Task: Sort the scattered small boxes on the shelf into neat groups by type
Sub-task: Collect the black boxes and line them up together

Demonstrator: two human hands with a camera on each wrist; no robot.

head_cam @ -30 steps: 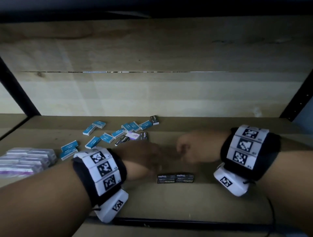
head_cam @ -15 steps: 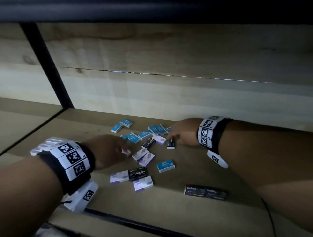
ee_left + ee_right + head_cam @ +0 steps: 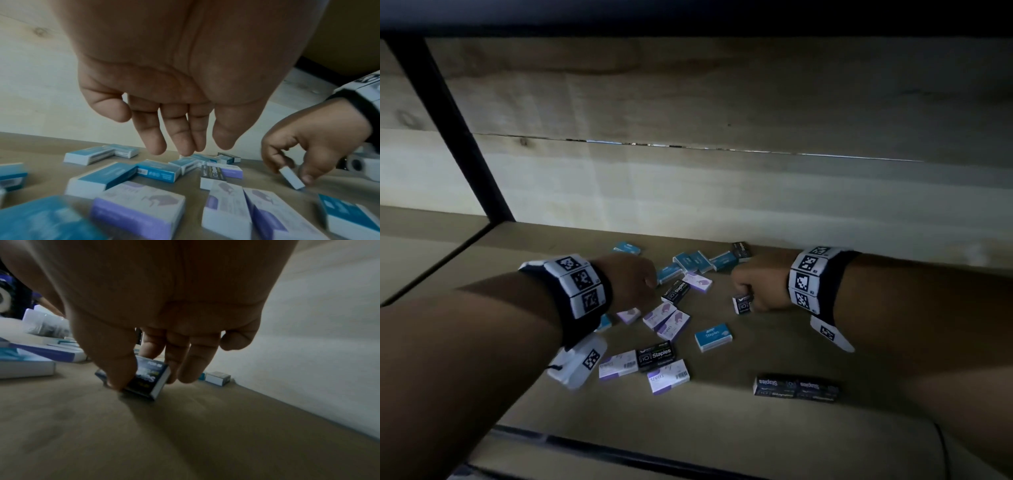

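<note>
Thumb (image 3: pixel 121 369) pinching black box (image 3: pixel 144 379) shows only from right wrist.

Probably a stockroom or office-supply storage spot, though the dim light leaves it uncertain: a wooden shelf (image 3: pixel 722 428) with a black metal upright (image 3: pixel 453 137) and plank backing (image 3: pixel 688 102), under another shelf, holds loose retail boxes of staples (image 3: pixel 655 355) in black, blue (image 3: pixel 713 337) and purple (image 3: pixel 668 376) packaging

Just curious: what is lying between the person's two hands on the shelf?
In the head view, a black staples box and a purple-and-white box lie between the left hand and right hand.
</note>
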